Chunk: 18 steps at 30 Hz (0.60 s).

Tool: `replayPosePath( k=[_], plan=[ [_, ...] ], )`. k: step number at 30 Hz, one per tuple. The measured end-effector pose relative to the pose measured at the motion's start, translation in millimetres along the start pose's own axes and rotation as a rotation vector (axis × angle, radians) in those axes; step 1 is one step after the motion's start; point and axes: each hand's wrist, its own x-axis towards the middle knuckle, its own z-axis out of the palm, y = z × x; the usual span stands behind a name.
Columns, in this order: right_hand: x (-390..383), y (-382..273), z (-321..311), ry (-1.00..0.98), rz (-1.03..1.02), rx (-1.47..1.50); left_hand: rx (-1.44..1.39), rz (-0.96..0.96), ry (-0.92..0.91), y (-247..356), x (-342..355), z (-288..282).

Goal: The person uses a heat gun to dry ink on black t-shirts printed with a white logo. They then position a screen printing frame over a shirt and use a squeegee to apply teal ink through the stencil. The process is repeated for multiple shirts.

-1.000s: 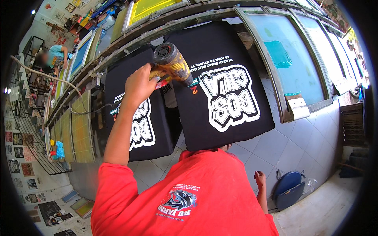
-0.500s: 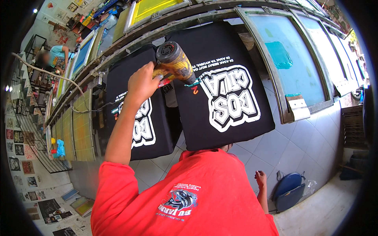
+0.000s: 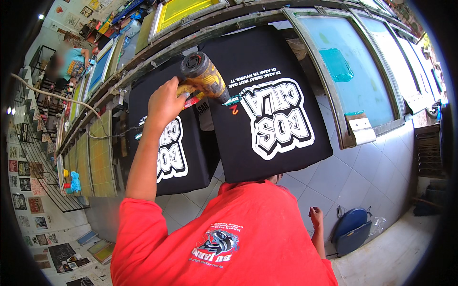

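My left hand [image 3: 164, 99] is wrapped round the handle of a yellow and black heat gun [image 3: 206, 75], raised over the boards. Its dark nozzle points down at the left edge of the print on the right black T-shirt [image 3: 281, 157], beside a small teal and red mark. That shirt lies flat on a board, with large white and black lettering. A second black T-shirt [image 3: 191, 171] with a similar print lies to its left, partly hidden behind my left forearm. My right hand [image 3: 316, 217] hangs low at my side, fingers loosely curled and apart, holding nothing visible.
A blue-meshed screen frame [image 3: 350, 71] stands tilted at the right, a yellow screen [image 3: 188, 12] at the far side. A cable [image 3: 52, 89] runs in from the left. A blue folding stool [image 3: 352, 231] is on the tiled floor. Another person [image 3: 71, 62] works at far left.
My left hand and the heat gun have shifted slightly left, toward the right shirt's left edge. My right hand stays put. The person at far left has changed posture.
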Motion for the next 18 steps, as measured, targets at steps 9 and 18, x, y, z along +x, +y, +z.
replayPosePath(
  k=[9,18],
  plan=[
    [2,-5,-2,0.001,-0.009,-0.005,-0.067,0.008,0.004,10,5,-1],
    [-1,3,0,-0.003,-0.006,0.004,-0.051,0.023,-0.015,26,9,-1]
  ],
)
